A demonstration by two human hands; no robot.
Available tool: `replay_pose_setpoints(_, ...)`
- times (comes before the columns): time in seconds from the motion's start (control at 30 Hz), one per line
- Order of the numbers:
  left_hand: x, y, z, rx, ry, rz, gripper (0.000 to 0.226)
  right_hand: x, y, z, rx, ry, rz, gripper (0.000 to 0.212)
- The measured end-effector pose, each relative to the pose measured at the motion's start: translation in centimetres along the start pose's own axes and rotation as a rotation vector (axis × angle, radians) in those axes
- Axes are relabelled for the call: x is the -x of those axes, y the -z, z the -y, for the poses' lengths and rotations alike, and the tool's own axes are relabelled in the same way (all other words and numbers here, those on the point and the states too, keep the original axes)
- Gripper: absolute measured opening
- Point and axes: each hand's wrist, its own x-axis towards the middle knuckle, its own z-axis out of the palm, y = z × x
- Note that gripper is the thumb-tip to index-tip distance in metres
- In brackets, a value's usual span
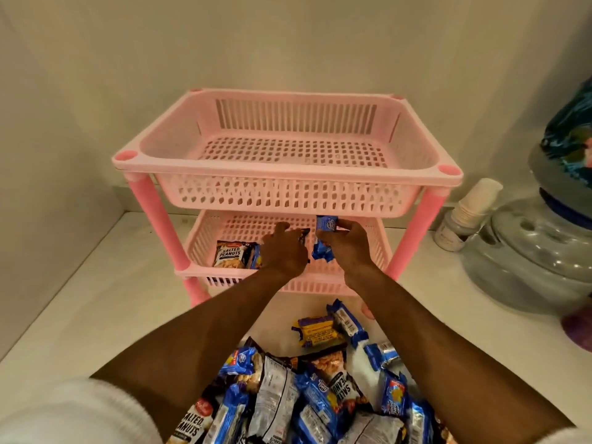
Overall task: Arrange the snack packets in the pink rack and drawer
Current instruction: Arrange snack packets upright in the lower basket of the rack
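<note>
A pink two-tier rack stands on a white counter; its top basket holds nothing. In the lower basket a Salted Peanuts packet stands at the left. My left hand reaches into that basket and touches a dark packet with its fingers extended. My right hand grips a blue snack packet just inside the basket, upright. A heap of blue and black snack packets lies on the counter in front of the rack, between my forearms.
A large water bottle on a dispenser stands at the right, with a stack of paper cups beside it. Walls enclose the counter at the back and left. A purple object sits at the far right edge.
</note>
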Motion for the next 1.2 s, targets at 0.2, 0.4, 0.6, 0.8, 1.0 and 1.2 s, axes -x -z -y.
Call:
replay_pose_setpoints(0.2,-1.3,0.4,0.5,-0.399,-0.114,0.235,0.036,-2.7,0.1,-1.6,0.239,-0.072,0.064,0.058)
replay_pose_setpoints(0.4,-3.2,1.7,1.3,-0.212,-0.340,0.364,0.052,-4.7,0.5,-2.6,0.484,-0.124,0.144,0.049)
replay_pose_setpoints(0.6,-3.8,0.6,2.4,-0.275,-0.299,0.318,0.065,-4.6,0.1,-3.1,0.776,-0.087,0.234,0.063)
replay_pose_setpoints(0.8,-3.9,1.0,2.5,-0.240,-0.338,0.310,0.066,-4.4,-0.5,-3.5,0.961,0.023,0.255,0.074)
replay_pose_setpoints(1.0,-4.2,1.9,3.5,-0.248,-0.345,0.360,0.059,-4.4,-0.5,-3.7,1.035,0.064,0.248,0.083)
replay_pose_setpoints(1.2,-3.7,1.6,3.2,-0.272,-0.343,0.348,0.060,-4.9,-0.3,-3.8,1.021,0.060,0.272,0.077)
